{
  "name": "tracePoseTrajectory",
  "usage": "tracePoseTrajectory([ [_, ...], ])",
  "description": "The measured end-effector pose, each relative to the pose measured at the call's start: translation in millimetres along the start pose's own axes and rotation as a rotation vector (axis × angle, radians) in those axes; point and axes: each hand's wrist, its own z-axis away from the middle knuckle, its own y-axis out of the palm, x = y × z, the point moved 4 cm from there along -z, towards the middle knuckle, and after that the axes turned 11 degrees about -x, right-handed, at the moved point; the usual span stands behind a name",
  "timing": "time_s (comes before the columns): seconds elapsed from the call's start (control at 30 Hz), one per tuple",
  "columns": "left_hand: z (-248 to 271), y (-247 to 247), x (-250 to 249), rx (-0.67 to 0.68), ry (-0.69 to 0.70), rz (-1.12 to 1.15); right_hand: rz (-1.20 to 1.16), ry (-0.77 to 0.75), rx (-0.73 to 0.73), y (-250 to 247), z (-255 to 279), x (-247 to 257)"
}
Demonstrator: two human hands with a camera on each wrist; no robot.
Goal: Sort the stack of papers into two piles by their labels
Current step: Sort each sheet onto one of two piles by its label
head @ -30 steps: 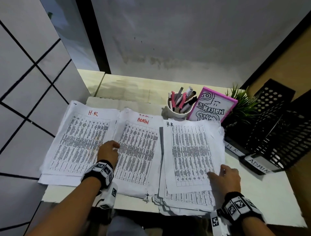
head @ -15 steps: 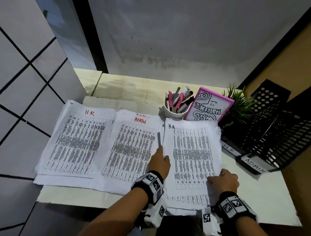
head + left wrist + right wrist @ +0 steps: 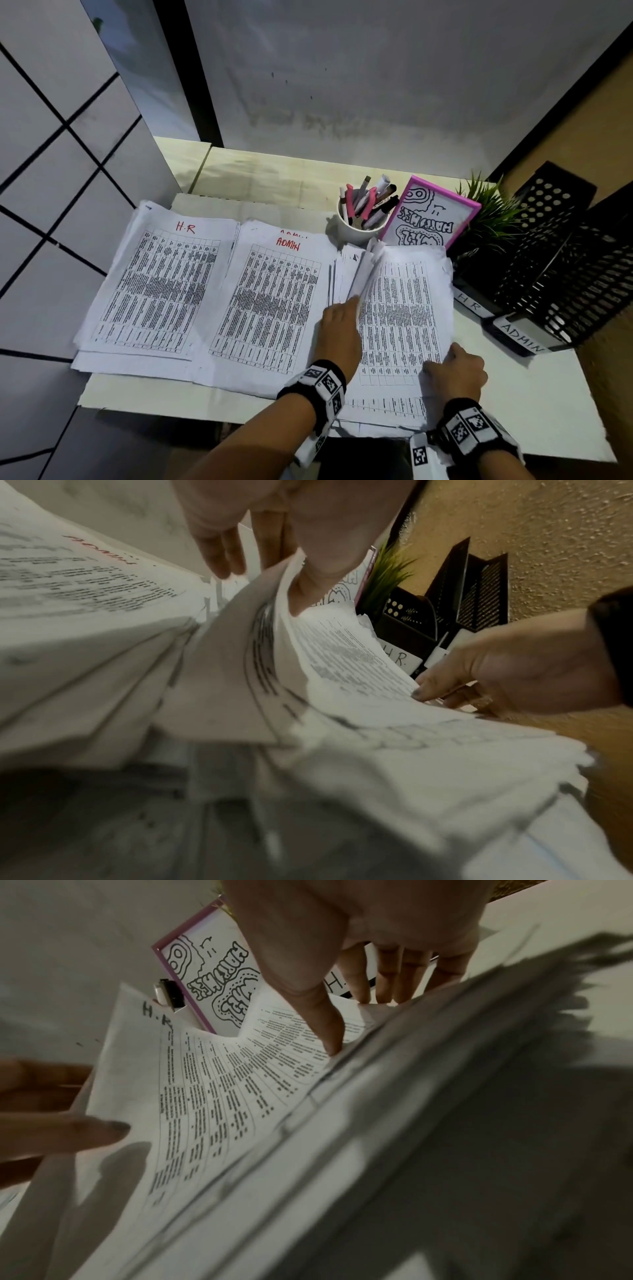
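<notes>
Top sheet: white printed table page marked H.R in black [image 3: 404, 308], lying on the unsorted stack at the near right of the table; its left edge is lifted and curled.
Unsorted stack: ragged white sheets [image 3: 383, 407] under that page, overhanging the near table edge.
Left hand [image 3: 339, 325]: pinches the lifted left edge, thumb on top and fingers beneath.
Right hand [image 3: 455, 373]: fingers curled at the page's near right corner, thumb pressing on top.
H.R pile: white sheets headed in red [image 3: 154, 291], far left.
ADMIN pile: white sheets headed in red [image 3: 274, 301], between the H.R pile and the stack.
Step in hand: probably peeling the top page free.
Next move: likely carry it left, over the ADMIN pile, onto the H.R pile, taking one sheet only.
Surroundings: white cup of pens [image 3: 359, 226]; pink-framed drawing [image 3: 431, 219]; black mesh trays tagged H.R and ADMIN [image 3: 565, 274], right.
</notes>
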Motion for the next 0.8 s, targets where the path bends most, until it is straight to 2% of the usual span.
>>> tracePoseTrajectory([
  [0.13,-13.0,2.3,13.7,0.045,-0.312,0.118,-0.005,-0.032,0.01,-0.8,4.7,2.5],
  [0.2,-17.6,3.9,18.1,0.084,-0.391,0.144,-0.012,-0.054,0.015,-1.2,6.6,3.9],
  [0.3,-17.2,1.4,14.7,0.081,-0.372,0.223,-0.117,-0.05,0.008,-8.0,13.4,5.4],
  [0.43,-10.9,-16.6,19.5,0.042,-0.388,0.444,-0.397,-0.091,-0.011,-20.7,12.3,4.0],
  [0.5,-6.4,-29.6,26.1,0.04,-0.398,0.553,-0.581,-0.039,0.067,-23.6,4.1,3.5],
  [0.63,-1.9,-62.8,31.9,-0.016,-0.401,0.748,-0.914,0.109,0.34,-20.5,-6.2,12.4],
  [0.73,-5.7,-81.8,27.1,-0.068,-0.44,0.939,-1.012,0.06,0.53,-26.0,2.1,36.6],
  [0.8,-8.2,-77.3,25.7,-0.057,-0.466,0.931,-0.996,0.009,0.573,-31.3,8.8,50.3],
])
